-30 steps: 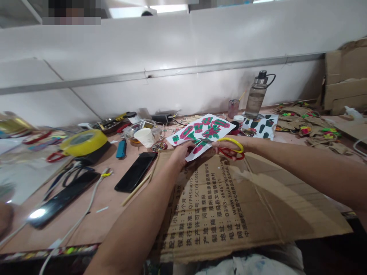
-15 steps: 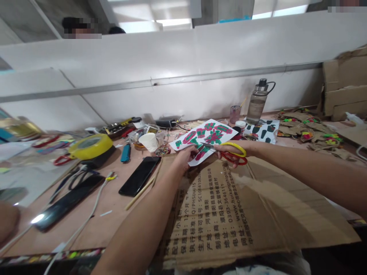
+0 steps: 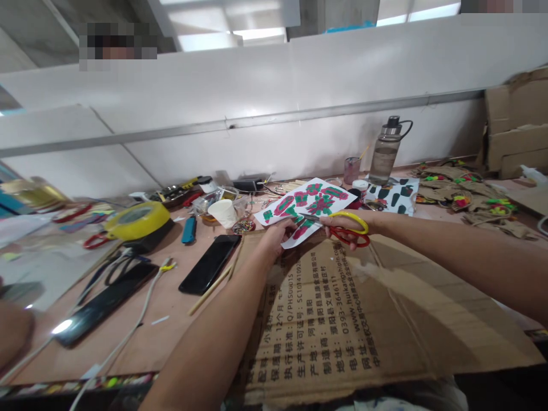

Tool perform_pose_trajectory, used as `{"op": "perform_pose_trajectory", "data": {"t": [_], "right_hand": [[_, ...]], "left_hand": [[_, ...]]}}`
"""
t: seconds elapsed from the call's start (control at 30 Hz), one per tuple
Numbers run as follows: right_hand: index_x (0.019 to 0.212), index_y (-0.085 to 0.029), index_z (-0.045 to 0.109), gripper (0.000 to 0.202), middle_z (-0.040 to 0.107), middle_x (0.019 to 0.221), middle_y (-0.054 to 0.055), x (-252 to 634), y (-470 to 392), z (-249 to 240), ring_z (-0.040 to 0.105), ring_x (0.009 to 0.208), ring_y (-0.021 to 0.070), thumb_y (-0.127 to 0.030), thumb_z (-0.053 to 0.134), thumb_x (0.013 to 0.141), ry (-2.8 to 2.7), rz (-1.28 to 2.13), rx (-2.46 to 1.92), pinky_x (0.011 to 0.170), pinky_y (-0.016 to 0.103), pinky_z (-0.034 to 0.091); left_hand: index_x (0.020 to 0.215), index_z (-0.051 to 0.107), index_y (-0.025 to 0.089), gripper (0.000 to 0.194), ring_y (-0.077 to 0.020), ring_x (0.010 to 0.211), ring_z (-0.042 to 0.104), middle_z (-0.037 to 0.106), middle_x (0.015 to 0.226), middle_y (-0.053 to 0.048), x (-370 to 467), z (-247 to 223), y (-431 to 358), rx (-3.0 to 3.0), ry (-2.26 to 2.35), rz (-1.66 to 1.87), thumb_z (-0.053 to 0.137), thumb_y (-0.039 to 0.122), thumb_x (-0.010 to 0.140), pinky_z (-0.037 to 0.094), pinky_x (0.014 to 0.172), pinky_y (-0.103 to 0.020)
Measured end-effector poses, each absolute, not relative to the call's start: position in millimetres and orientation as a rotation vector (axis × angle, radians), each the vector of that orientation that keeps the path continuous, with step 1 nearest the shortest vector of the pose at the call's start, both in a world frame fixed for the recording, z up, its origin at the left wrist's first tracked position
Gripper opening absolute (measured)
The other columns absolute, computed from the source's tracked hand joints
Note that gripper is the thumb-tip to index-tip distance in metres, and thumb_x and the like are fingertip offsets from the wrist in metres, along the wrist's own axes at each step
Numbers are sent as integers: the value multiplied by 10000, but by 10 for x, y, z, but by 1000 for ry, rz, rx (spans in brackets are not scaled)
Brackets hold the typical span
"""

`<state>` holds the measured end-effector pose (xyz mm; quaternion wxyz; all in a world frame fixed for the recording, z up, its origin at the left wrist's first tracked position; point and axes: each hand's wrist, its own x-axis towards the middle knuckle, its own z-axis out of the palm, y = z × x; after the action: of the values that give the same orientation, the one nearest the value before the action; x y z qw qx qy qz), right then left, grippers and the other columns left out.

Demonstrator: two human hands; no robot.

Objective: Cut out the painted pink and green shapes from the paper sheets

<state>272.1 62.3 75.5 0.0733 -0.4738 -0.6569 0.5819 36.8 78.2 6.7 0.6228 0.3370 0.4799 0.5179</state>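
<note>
My left hand (image 3: 277, 233) pinches the near edge of a white paper sheet (image 3: 305, 208) painted with red and green shapes. My right hand (image 3: 347, 226) grips scissors with yellow and red handles (image 3: 347, 227), their blades reaching left into the sheet near its middle. Both hands hover over a large flattened cardboard box (image 3: 368, 319) printed with black characters, which lies across the near side of the table.
A black phone (image 3: 209, 264), blue lighter (image 3: 189, 229), white paper cup (image 3: 222, 212), yellow tape roll (image 3: 137, 219) and cables lie to the left. A water bottle (image 3: 384, 152), another painted sheet (image 3: 394, 195) and cardboard cutouts (image 3: 466, 197) lie at the back right.
The view has tilted up a little, so everything sits slightly lower in the frame. The hands, paper and scissors keep nearly the same pose.
</note>
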Motion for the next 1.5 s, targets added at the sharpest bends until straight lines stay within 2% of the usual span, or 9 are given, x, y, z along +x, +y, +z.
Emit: {"op": "perform_pose_trajectory", "data": {"t": [0.3, 0.5, 0.67, 0.77, 0.97, 1.07, 1.2, 1.33, 1.5], "right_hand": [[878, -182, 634, 652, 459, 427, -57, 2736, 616, 693, 458, 321, 109, -816, 521, 975, -2061, 1603, -1421, 312, 191, 364], [860, -185, 590, 578, 494, 488, -49, 2702, 595, 745, 484, 387, 110, -743, 550, 1004, -2026, 1680, -1508, 454, 263, 567], [864, -179, 598, 625, 552, 613, -32, 2726, 528, 832, 535, 482, 112, -800, 653, 905, -1995, 1807, -1409, 518, 300, 627], [889, -192, 598, 666, 575, 619, -27, 2729, 504, 862, 606, 500, 152, -848, 694, 831, -1988, 1849, -1405, 503, 313, 618], [943, -182, 664, 685, 633, 568, 0, 2863, 318, 939, 597, 445, 159, -856, 543, 924, -2141, 1737, -1389, 418, 248, 473], [799, -173, 683, 683, 638, 552, 15, 3013, 53, 958, 547, 413, 126, -828, 552, 937, -2316, 1664, -1336, 430, 230, 421], [560, -199, 523, 732, 539, 472, 21, 3160, -230, 802, 497, 399, 112, -793, 468, 984, -2171, 1445, -1437, 449, 246, 396], [784, -229, 546, 586, 589, 595, 1, 3209, -234, 555, 533, 509, 149, -806, 557, 883, -1556, 1246, -1253, 501, 270, 450], [940, -250, 526, 471, 635, 775, 32, 3241, -144, 420, 599, 671, 182, -702, 631, 855, -1416, 1142, -1234, 615, 289, 512]], "left_hand": [[570, 530, 210, 222, -120, 448, 502, 570, 516, 18, 390, 192, 713, 687, 1196, 1040, 717, 91, 551, 381, 407, -225], [577, 541, 206, 233, -94, 443, 488, 555, 494, 50, 390, 369, 624, 700, 1140, 1082, 710, 49, 548, 380, 408, -186], [707, 689, 163, 189, -160, 691, 712, 790, 789, -85, 290, 521, 586, 795, 1073, 1074, 703, 28, 574, 506, 559, -203], [740, 720, 153, 181, -171, 691, 711, 785, 783, -96, 214, 602, 590, 852, 1069, 1041, 695, 51, 592, 513, 568, -222], [610, 607, 169, 116, -113, 604, 597, 684, 707, -55, 98, 881, 527, 777, 852, 1091, 682, 81, 604, 479, 529, -198], [589, 582, 173, 123, -119, 606, 573, 652, 697, -52, 88, 990, 458, 798, 707, 1174, 676, 113, 642, 520, 569, -236], [640, 606, 174, 105, -126, 633, 571, 665, 747, -53, 250, 936, 413, 899, 609, 1143, 704, 145, 664, 504, 591, -255], [712, 658, 184, 124, -151, 672, 619, 721, 794, -70, 639, 741, 358, 1140, 767, 1002, 776, 197, 679, 468, 606, -263], [694, 682, 212, 84, -173, 674, 615, 723, 739, -62, 1052, 630, 201, 1551, 963, 913, 740, 253, 738, 430, 614, -280]]}}
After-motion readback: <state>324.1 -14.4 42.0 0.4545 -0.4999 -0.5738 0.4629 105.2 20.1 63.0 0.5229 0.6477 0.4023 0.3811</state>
